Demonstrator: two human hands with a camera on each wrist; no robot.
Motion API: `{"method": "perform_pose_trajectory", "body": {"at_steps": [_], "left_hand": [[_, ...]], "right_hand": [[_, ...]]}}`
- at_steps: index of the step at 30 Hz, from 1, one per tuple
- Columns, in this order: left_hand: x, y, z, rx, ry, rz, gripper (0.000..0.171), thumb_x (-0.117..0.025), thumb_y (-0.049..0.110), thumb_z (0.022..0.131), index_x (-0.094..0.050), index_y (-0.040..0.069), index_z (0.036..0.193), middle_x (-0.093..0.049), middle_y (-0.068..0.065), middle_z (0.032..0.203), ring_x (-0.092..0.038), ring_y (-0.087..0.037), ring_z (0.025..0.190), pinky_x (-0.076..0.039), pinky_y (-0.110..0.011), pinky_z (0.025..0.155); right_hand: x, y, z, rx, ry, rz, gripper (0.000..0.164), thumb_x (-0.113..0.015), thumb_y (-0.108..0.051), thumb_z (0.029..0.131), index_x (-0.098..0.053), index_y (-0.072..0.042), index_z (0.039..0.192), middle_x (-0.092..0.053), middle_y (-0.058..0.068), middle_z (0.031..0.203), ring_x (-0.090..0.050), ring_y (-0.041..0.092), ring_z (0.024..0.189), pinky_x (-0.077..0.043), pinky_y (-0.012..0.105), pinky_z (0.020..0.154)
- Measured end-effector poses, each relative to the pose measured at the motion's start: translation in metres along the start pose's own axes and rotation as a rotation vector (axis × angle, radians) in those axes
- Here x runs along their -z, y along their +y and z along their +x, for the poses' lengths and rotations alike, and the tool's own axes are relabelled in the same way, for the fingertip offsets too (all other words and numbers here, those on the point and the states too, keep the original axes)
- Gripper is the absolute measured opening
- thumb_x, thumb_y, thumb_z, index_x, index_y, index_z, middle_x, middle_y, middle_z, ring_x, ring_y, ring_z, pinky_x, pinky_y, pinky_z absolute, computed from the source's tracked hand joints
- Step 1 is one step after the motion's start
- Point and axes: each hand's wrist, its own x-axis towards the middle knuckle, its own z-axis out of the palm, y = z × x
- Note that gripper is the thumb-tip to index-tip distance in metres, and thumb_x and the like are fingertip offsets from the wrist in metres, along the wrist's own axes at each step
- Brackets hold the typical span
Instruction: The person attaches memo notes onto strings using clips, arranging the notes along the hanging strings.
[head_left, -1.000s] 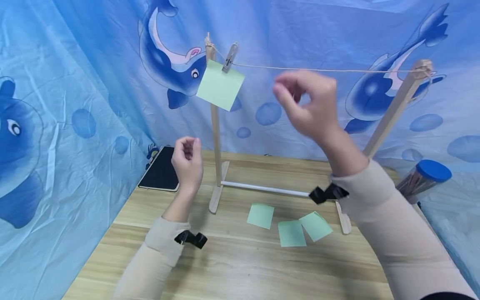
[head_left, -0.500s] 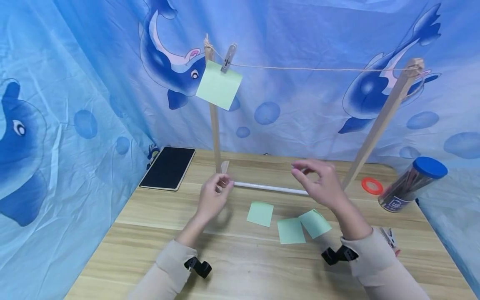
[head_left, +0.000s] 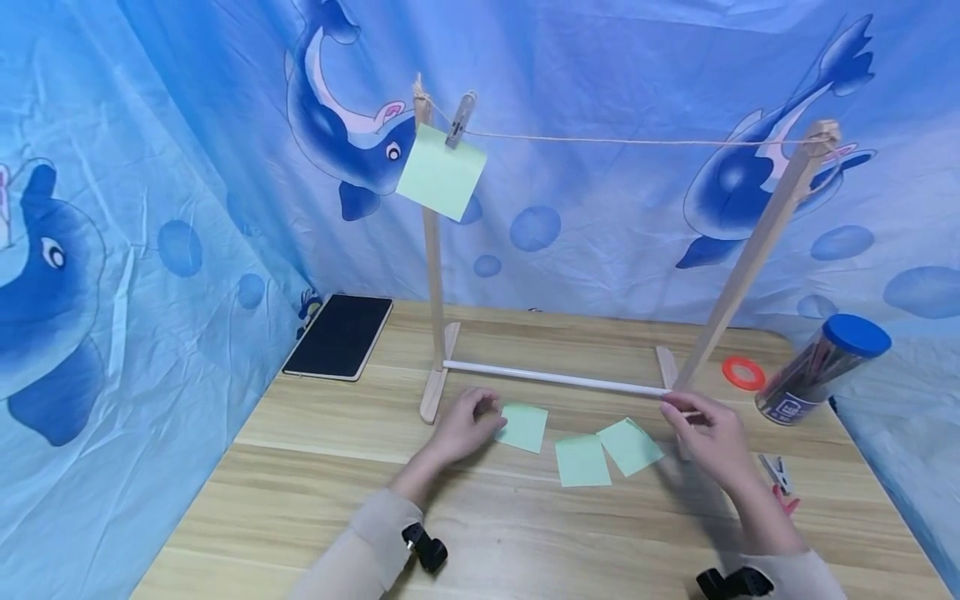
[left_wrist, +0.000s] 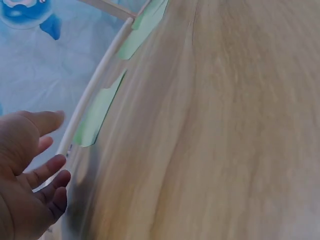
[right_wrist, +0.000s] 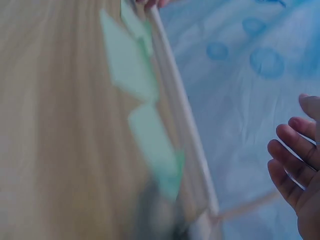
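Three light-green sticky notes lie on the wooden table: a left note (head_left: 525,429), a middle note (head_left: 583,462) and a right note (head_left: 631,447). My left hand (head_left: 467,427) is at the left note's edge, fingers loosely bent and holding nothing; whether it touches the paper I cannot tell. In the left wrist view its thumb and fingers stand apart. My right hand (head_left: 708,435) hovers by the foot of the rack's right post, fingers relaxed, nothing in them. A fourth green note (head_left: 441,173) hangs from the string (head_left: 600,139) by a clear clothespin (head_left: 461,119).
The rack has a left post (head_left: 433,275), a right post (head_left: 757,250) and a white bar (head_left: 555,378). On the right are a blue-lidded jar (head_left: 817,375), an orange ring (head_left: 743,373), a grey clothespin (head_left: 777,473) and a pink clothespin (head_left: 785,500). A black notebook (head_left: 339,337) lies at left.
My right hand has come down from the string to just above the table at right. The left hand has moved right and down to the left note. The notes have stayed put.
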Motion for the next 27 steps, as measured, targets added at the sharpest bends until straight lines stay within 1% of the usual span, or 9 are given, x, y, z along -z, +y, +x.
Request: {"method": "perform_pose_trajectory", "body": {"at_steps": [2,4,7,9,11,15,19,22,27], "left_hand": [[-0.004,-0.003,0.003,-0.01,-0.008,0.025,0.042,-0.077,0.022,0.091,-0.064,0.004,0.126,-0.064,-0.009,0.117,-0.061,-0.026,0.109,-0.052,-0.043,0.098],[-0.009,-0.004,0.008,-0.017,-0.006,0.043,0.04,-0.077,0.021,0.091,-0.065,0.004,0.126,-0.065,-0.009,0.117,-0.062,-0.025,0.109,-0.052,-0.042,0.098],[-0.016,-0.004,0.015,-0.005,0.028,0.059,0.038,-0.075,0.019,0.092,-0.066,0.003,0.125,-0.065,-0.009,0.114,-0.063,-0.024,0.105,-0.053,-0.041,0.093],[-0.02,-0.004,0.02,0.011,0.05,0.082,0.037,-0.075,0.021,0.093,-0.067,0.003,0.124,-0.065,-0.008,0.111,-0.062,-0.023,0.1,-0.054,-0.039,0.089],[-0.024,-0.003,0.023,0.036,0.068,0.102,0.036,-0.076,0.024,0.092,-0.07,0.004,0.121,-0.064,-0.007,0.108,-0.061,-0.023,0.098,-0.053,-0.039,0.087],[-0.029,-0.004,0.021,0.071,0.099,0.155,0.023,-0.08,0.023,0.088,-0.077,0.01,0.107,-0.064,-0.004,0.103,-0.062,-0.023,0.097,-0.051,-0.04,0.088],[-0.029,-0.01,0.015,0.052,0.155,0.151,0.006,-0.082,0.013,0.085,-0.079,0.013,0.09,-0.066,-0.001,0.094,-0.064,-0.021,0.091,-0.052,-0.037,0.085],[-0.026,-0.013,0.012,0.033,0.157,0.085,0.004,-0.081,0.01,0.085,-0.078,0.01,0.085,-0.069,0.0,0.088,-0.063,-0.017,0.082,-0.053,-0.033,0.077],[-0.016,-0.012,0.011,0.065,0.079,-0.061,0.006,-0.078,0.011,0.088,-0.076,0.006,0.087,-0.068,0.002,0.079,-0.055,-0.009,0.069,-0.047,-0.024,0.063]], "right_hand": [[0.008,0.013,-0.01,-0.045,0.0,-0.053,0.018,-0.076,-0.004,0.089,-0.075,0.002,0.106,-0.073,0.01,0.089,-0.06,-0.01,0.081,-0.05,0.006,0.068],[0.017,0.024,-0.018,-0.091,0.011,-0.12,0.022,-0.078,-0.003,0.087,-0.073,0.004,0.107,-0.072,0.016,0.094,-0.063,0.002,0.084,-0.053,0.01,0.066],[0.03,0.04,-0.03,-0.195,0.011,-0.279,0.032,-0.079,-0.01,0.088,-0.069,0.005,0.114,-0.064,0.024,0.113,-0.063,0.03,0.097,-0.057,0.035,0.077],[0.039,0.05,-0.038,-0.269,0.012,-0.363,0.04,-0.079,-0.014,0.088,-0.065,0.008,0.118,-0.057,0.031,0.122,-0.056,0.047,0.104,-0.052,0.056,0.084],[0.046,0.059,-0.046,-0.335,-0.018,-0.434,0.046,-0.077,-0.02,0.09,-0.061,0.01,0.122,-0.051,0.035,0.125,-0.05,0.055,0.109,-0.042,0.068,0.086],[0.056,0.074,-0.055,-0.341,-0.1,-0.497,0.045,-0.077,-0.024,0.09,-0.064,0.012,0.115,-0.059,0.037,0.115,-0.055,0.057,0.103,-0.045,0.068,0.084],[0.06,0.081,-0.054,-0.273,-0.179,-0.493,0.036,-0.079,-0.022,0.089,-0.07,0.008,0.107,-0.068,0.029,0.101,-0.064,0.048,0.092,-0.051,0.061,0.076],[0.063,0.08,-0.053,-0.256,-0.23,-0.462,0.038,-0.081,-0.026,0.088,-0.072,0.006,0.106,-0.072,0.022,0.095,-0.068,0.036,0.083,-0.056,0.051,0.07],[0.074,0.074,-0.058,-0.265,-0.33,-0.448,0.053,-0.089,-0.036,0.078,-0.072,0.005,0.107,-0.072,0.012,0.089,-0.066,0.022,0.076,-0.057,0.038,0.064]]}}
